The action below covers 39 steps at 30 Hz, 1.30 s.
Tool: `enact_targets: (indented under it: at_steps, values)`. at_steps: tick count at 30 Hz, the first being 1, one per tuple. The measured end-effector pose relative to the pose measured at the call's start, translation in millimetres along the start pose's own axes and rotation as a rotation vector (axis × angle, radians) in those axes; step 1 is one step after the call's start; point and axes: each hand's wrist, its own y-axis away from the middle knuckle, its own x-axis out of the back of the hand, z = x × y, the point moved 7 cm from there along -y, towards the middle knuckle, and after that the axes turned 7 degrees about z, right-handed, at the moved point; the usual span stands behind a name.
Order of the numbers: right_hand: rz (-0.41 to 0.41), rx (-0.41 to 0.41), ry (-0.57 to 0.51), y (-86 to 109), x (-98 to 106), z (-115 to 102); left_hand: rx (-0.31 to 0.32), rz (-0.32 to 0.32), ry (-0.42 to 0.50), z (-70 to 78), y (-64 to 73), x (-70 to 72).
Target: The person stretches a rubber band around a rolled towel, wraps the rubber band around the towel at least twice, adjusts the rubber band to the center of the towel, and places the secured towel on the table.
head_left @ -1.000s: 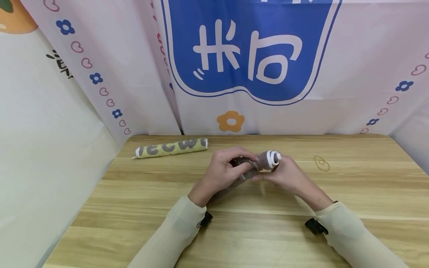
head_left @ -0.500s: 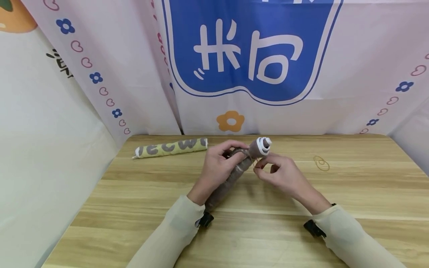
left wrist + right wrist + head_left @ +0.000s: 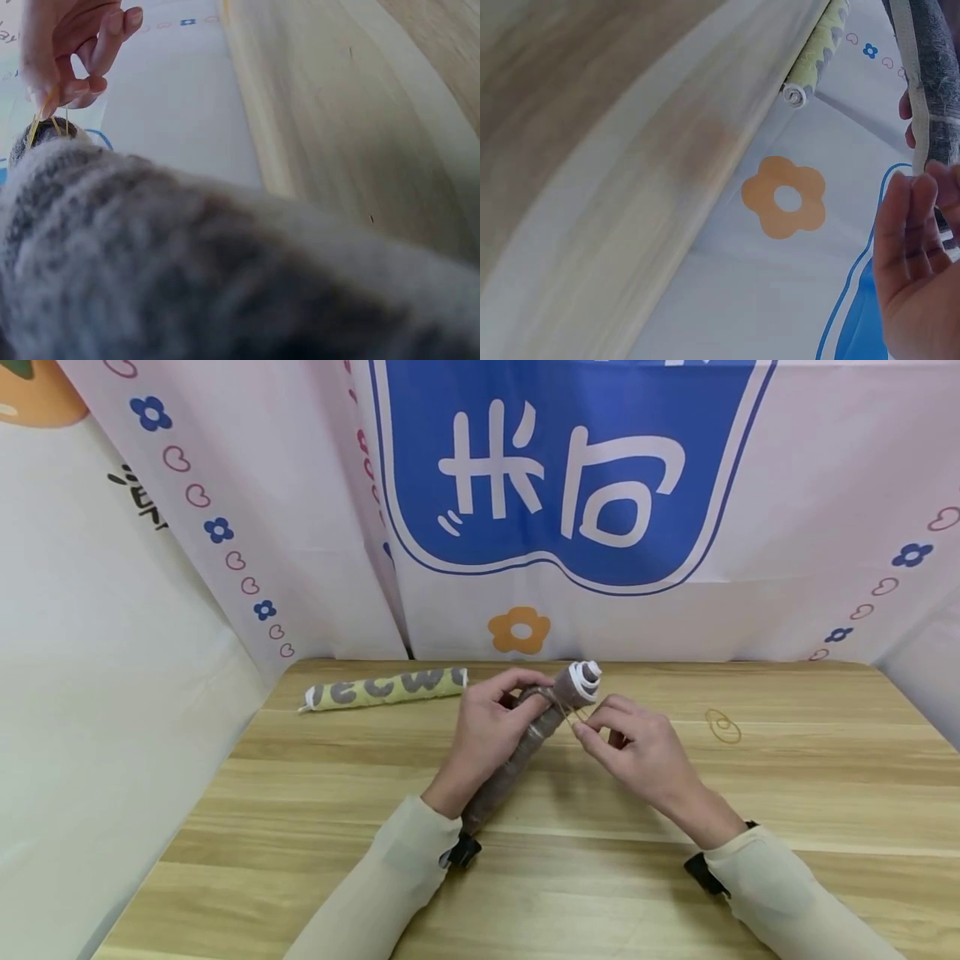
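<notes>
A grey-brown rolled towel [image 3: 504, 781] with a white-edged spiral end slants up from the table in the head view. My left hand [image 3: 487, 722] grips it near the upper end, thumb and fingers around it. With thumb and forefinger my right hand [image 3: 645, 752] pinches a thin yellow rubber band [image 3: 573, 713], stretched out from the roll just below its spiral end. In the left wrist view the towel [image 3: 150, 255] fills the foreground, and the band [image 3: 32, 133] runs up to the right hand's fingertips. The right wrist view shows the right hand [image 3: 915, 277] beside the towel.
A yellow rolled towel [image 3: 386, 689] with grey lettering lies at the table's back left. Another rubber band [image 3: 722, 720] lies looped on the wooden table [image 3: 600, 877] to the right. A printed curtain [image 3: 450, 610] hangs behind the back edge.
The towel's spiral end has swung up and left, making the roll steeper. My right hand has come off that end and now pulls the rubber band away from the roll.
</notes>
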Motion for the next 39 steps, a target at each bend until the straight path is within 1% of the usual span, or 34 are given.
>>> enact_targets:
  at_steps: [4,8,12,15,19,25,31,35,39]
  values:
    - [0.01,0.004,0.002,0.8,0,-1,-0.003,-0.011,-0.02,0.6,0.7,-2.2]
    - [-0.031,0.023,-0.01,2.4,-2,-2,0.004,-0.001,-0.01,0.6,1.5,-2.3]
    - [-0.091,0.046,0.008,5.6,-6,-2,0.009,0.03,0.0,0.3,1.8,-0.7]
    - [-0.113,0.064,0.034,7.3,-7,-3,0.007,0.058,-0.002,0.2,1.6,0.7]
    - [-0.122,0.091,0.042,7.5,-9,-7,-0.001,0.076,-0.009,0.2,1.6,1.5]
    - [-0.132,0.124,0.001,7.4,-12,-12,0.003,0.099,-0.005,-0.5,1.5,4.0]
    - [-0.145,0.129,0.0,7.2,-12,-13,0.007,0.157,-0.001,-2.6,-2.8,12.7]
    - [-0.138,0.121,0.01,6.3,-11,-10,0.039,0.205,0.041,-6.7,-6.8,20.6]
    - [-0.127,0.08,-0.005,4.9,-9,-4,0.111,0.235,0.111,-10.2,-10.1,26.7]
